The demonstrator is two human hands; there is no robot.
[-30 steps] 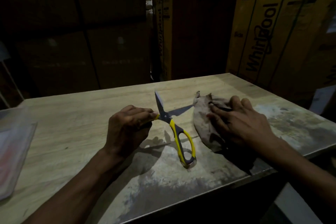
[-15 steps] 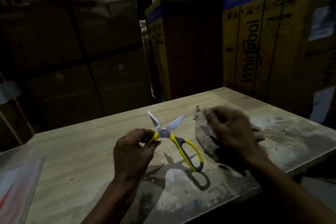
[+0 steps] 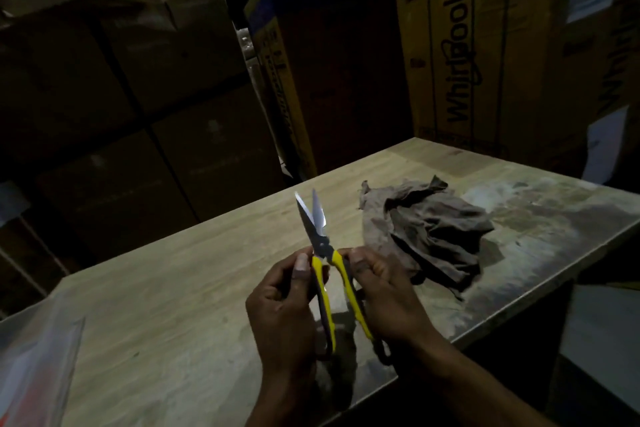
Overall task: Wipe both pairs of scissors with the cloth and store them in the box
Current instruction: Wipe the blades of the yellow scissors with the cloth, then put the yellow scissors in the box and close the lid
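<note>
**Both hands on the scissors, cloth lying free**

You hold the yellow-and-grey-handled steel scissors upright above the pale wood-grain table, one handle in each hand. Your left hand curls round the left handle, thumb laid up along the yellow grip towards the pivot. Your right hand wraps the right handle in the same way, thumb near the pivot; the dark loop at that handle's end sticks out below your wrist. The blades point up and away from you, parted only a little at the tips, and they catch the light.

The crumpled brown rag cloth lies on the table just beyond and to the right of your right hand. Neither hand touches it, and the blades are apart from it. The tabletop around and behind the cloth is smeared with pale, dusty patches.

At the left edge, a clear plastic box with something red showing through it sits near the table's corner, well apart from your hands; its detail is blurred. Behind the table stand tall cardboard appliance cartons, one printed with Whirlpool lettering, the rest in deep shadow.
</note>
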